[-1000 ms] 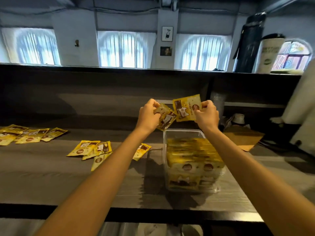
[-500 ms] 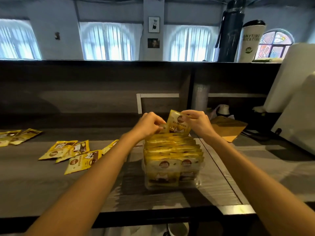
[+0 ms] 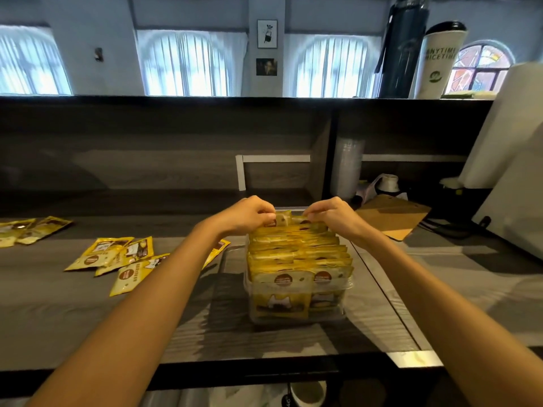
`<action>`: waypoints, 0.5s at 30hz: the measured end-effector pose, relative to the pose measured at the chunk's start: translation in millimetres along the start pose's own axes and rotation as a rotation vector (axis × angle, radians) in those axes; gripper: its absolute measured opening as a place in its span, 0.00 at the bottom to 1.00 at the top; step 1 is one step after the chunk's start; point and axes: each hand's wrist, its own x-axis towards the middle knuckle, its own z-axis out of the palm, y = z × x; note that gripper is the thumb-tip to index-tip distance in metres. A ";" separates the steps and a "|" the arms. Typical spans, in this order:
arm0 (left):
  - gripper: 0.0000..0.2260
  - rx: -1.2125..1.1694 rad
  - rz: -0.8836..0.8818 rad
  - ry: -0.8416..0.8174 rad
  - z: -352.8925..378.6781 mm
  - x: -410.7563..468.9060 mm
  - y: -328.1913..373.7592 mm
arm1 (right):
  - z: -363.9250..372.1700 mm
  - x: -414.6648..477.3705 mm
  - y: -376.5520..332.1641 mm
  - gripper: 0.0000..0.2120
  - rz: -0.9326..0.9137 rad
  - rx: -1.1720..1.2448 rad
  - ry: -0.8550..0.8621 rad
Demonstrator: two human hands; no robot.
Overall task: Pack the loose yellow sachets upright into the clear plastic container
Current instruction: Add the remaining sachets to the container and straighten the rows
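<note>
The clear plastic container (image 3: 346, 292) stands on the grey wooden counter, packed with several yellow sachets standing upright in rows. At its far end my left hand (image 3: 246, 214) and my right hand (image 3: 330, 212) pinch the top edges of the rearmost yellow sachets (image 3: 283, 220), which sit low in the container. More loose yellow sachets (image 3: 117, 261) lie flat on the counter to the left of my left forearm, and another small pile (image 3: 32, 229) lies at the far left edge.
A brown clipboard (image 3: 395, 215) lies right of the container, with a white cup (image 3: 388, 183) behind it. A raised dark shelf runs along the back, carrying a dark flask (image 3: 399, 48) and a white tumbler (image 3: 439, 60). White equipment (image 3: 511, 160) fills the right side.
Both hands came down from above the container, bringing the held sachets into its far end. The camera view moved closer and to the left over the container.
</note>
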 end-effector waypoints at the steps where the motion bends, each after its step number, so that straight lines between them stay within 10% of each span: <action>1: 0.11 -0.011 -0.004 -0.001 0.0 -0.4 0.0 | 0.1 0.3 -0.1 0.12 -0.008 -0.005 0.001; 15: 0.19 -0.065 -0.071 -0.027 5.3 -7.4 1.5 | 5.0 -1.8 -8.8 0.12 0.025 -0.063 0.024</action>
